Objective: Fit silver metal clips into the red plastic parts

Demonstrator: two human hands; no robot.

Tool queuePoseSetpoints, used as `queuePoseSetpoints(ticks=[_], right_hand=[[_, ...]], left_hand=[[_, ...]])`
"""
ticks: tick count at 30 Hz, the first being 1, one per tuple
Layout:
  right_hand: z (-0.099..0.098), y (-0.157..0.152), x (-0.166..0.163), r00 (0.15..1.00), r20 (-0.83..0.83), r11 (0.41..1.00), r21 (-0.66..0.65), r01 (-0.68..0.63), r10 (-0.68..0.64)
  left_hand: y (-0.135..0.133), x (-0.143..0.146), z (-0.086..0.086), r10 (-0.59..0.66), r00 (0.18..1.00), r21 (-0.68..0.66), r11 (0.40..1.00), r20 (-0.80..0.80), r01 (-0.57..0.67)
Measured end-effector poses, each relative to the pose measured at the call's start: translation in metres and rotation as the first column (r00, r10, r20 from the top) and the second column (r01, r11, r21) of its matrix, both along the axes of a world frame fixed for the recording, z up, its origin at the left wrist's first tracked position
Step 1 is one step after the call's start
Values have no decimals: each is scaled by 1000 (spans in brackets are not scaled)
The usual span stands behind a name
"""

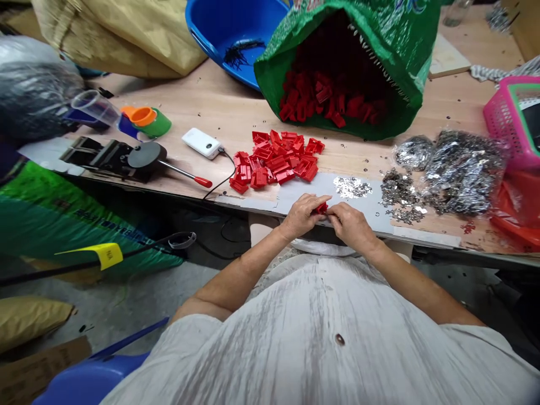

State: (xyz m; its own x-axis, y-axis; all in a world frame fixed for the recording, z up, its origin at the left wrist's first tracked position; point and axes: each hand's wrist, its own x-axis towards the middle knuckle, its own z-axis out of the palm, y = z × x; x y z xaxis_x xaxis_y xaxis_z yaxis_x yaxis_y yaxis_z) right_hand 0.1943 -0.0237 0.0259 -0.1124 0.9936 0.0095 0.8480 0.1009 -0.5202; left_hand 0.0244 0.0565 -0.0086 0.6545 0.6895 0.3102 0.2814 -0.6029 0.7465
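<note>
My left hand [302,214] and my right hand [349,224] meet at the table's front edge, both pinching one small red plastic part [321,208] between their fingertips. Just beyond them lies a pile of the same red plastic parts [276,161] on the wooden table [219,112]. A small heap of tiny silver metal pieces [351,187] sits on a grey sheet right of the pile, close to my right hand. Behind, a green sack [379,39] lies open on its side with many more red parts [324,101] inside.
Clear bags of metal pieces [459,169] lie at the right, beside a pink basket [502,121]. A blue basin [228,28] stands at the back. A white power bank [201,143] with a cable, a black hand press [126,157] and orange and green cups [147,119] sit at the left.
</note>
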Motion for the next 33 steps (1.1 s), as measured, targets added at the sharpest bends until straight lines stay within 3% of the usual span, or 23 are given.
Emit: queuePoseSetpoints(ticks=[2,5,8,10,12,14,16,19,21,26,33], right_hand=[[2,-6,4,999,-39,1000,3,-17,17],[5,-18,17,983,-173,997,73,-41,53],[11,-30,30,940,-340,996,91,-2,33],[16,-36,36,897,-441,999,35,10,6],[22,-40,37,860,-510,1000,-8,-21,14],[29,-41,33,851,-524,998,-5,-58,47],[37,-41,28,871,-487,997,13,-74,71],[45,-38,20,903,-423,996,70,-54,78],[47,-35,17,908,-411,992,118,-34,80],[44,-30,12,926,-373,985,174,11,55],[25,-35,5,952,-306,980,189,57,4]], left_hand=[[0,-1,7,22,1000,-44,999,17,-21],[-7,-3,20,154,982,-160,978,111,-135],[-20,-2,36,300,916,-458,876,265,-154],[-30,1,46,371,852,-692,721,369,-14],[-39,5,55,429,788,-835,519,442,185],[-47,8,60,488,737,-881,330,467,339],[-54,11,62,555,707,-893,178,439,414],[-61,14,63,617,691,-890,32,376,456],[-65,15,65,624,691,-884,-2,364,467],[-73,19,68,634,684,-880,-14,360,476],[-77,18,54,626,695,-916,79,353,394]])
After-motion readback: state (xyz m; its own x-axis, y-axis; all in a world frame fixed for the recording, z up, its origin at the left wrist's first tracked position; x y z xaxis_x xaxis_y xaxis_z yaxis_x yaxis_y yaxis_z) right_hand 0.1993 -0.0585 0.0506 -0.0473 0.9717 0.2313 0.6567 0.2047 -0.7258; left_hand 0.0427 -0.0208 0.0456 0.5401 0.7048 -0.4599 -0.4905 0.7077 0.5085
